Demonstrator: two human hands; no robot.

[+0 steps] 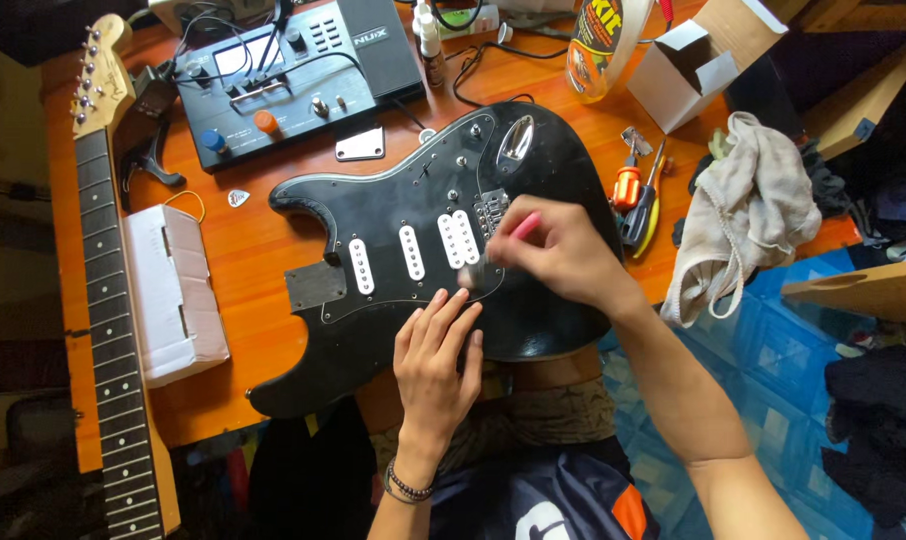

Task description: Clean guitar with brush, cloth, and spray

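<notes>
I see the guitar body (413, 250) lying flat on the orange table (253, 250), face up, its lower edge hanging over toward my lap. My left hand (435, 365) rests on it palm down, fingers straight and together, tips touching the pickguard's lower edge; it grips nothing, only presses. My right hand (558, 250) is curled closed around a pink tool (523, 226), whose far end is blurred near the bridge (490, 210) and the rearmost white pickup; I cannot tell what kind of tip it has.

I judge the body heavy, stiff and solid, so it stays put under a flat palm. The glossy black finish looks slippery and shows scuffs, so I would hold it by the waist or the horns, not by the knobs or the pickups, which are small and more fragile. The pink tool looks light and thin, a pinch-grip thing.

Around it: a detached neck (108, 290) along the left edge, a white box (173, 295) just beside it, a black pedal unit (293, 75) behind, screwdrivers (635, 200) and a grey rag (753, 210) to the right.
</notes>
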